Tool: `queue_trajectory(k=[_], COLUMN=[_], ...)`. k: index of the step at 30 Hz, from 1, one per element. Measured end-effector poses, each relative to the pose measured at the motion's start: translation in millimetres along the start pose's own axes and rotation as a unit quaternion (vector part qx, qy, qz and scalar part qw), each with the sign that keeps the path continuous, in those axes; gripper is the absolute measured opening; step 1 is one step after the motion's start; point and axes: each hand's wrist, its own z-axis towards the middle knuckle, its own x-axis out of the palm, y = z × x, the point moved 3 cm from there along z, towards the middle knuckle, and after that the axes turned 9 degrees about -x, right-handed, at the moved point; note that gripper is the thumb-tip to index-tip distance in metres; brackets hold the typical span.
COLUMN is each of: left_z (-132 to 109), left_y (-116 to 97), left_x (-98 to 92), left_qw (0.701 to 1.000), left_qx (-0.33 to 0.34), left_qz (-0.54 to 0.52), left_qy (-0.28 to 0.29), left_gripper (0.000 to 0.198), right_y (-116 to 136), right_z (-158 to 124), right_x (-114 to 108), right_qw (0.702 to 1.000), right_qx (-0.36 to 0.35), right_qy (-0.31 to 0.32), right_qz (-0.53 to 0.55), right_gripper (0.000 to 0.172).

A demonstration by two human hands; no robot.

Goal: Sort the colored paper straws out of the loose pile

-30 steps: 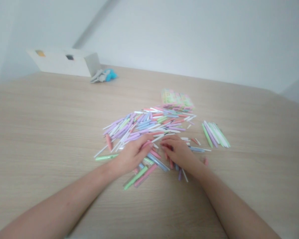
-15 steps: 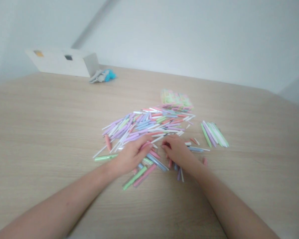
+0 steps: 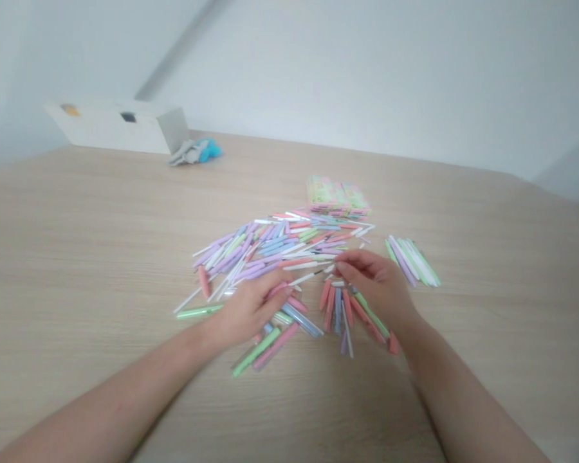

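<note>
My left hand (image 3: 248, 305) is closed around a pink pen barrel (image 3: 277, 289), above several loose pen parts. A thin white pen refill (image 3: 302, 279) with a dark section reaches from the barrel's end toward my right hand (image 3: 374, 280). My right thumb and forefinger are pinched together at the refill's far end; blur hides the exact contact. Below my right hand lie red, blue and green pen caps (image 3: 350, 308) in a loose fan. Clear-ended pen barrels (image 3: 302, 319) in blue, green and pink lie under and beside my left hand.
A wide pile of pastel pen parts and white refills (image 3: 270, 247) spreads beyond my hands. To the right lies a row of green, white and purple pens (image 3: 415, 262). Behind are a stack of patterned packets (image 3: 338, 196), a white box (image 3: 120, 128) and a grey-blue crumpled item (image 3: 196, 152).
My right hand has moved right and slightly up from the small parts, uncovering the fan of caps. A white refill now spans between the hands. My left hand stays nearly in place.
</note>
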Motion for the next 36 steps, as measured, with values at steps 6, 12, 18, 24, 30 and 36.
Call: queue_trajectory(k=[6,12,18,24,30,36], left_z=[-0.6,-1.0,-0.4,-0.3,0.3,0.6], left_y=[-1.8,-1.6,-2.0,-1.9,-0.2,-0.7], left_x=[-0.6,0.3,0.5,0.0,0.6,0.3], left_qw=[0.999,0.999,0.999,0.999,0.998,0.998], left_qx=[0.011,0.003,0.006,0.011,0.018,0.03], left_qz=[0.038,0.043,0.04,0.05,0.053,0.059], left_qy=[-0.007,0.003,0.005,0.01,0.011,0.012], left_gripper=[0.025,0.026,0.027,0.027,0.027,0.026], right_y=[15.2,17.9,22.7,24.0,24.2,25.3], right_z=[-6.0,-7.1,-8.1,-11.8,-6.6,-5.7], right_x=[-1.5,2.1,-0.1,3.1,-2.7,-2.0], right_qw=[0.998,0.997,0.995,0.995,0.989,0.988], right_qx=[-0.04,-0.059,-0.097,-0.065,-0.123,-0.122], right_qy=[-0.016,0.026,0.029,0.081,0.038,0.06], right_qz=[0.04,0.034,-0.019,-0.01,-0.07,-0.079], right_gripper=[0.011,0.01,0.009,0.012,0.014,0.013])
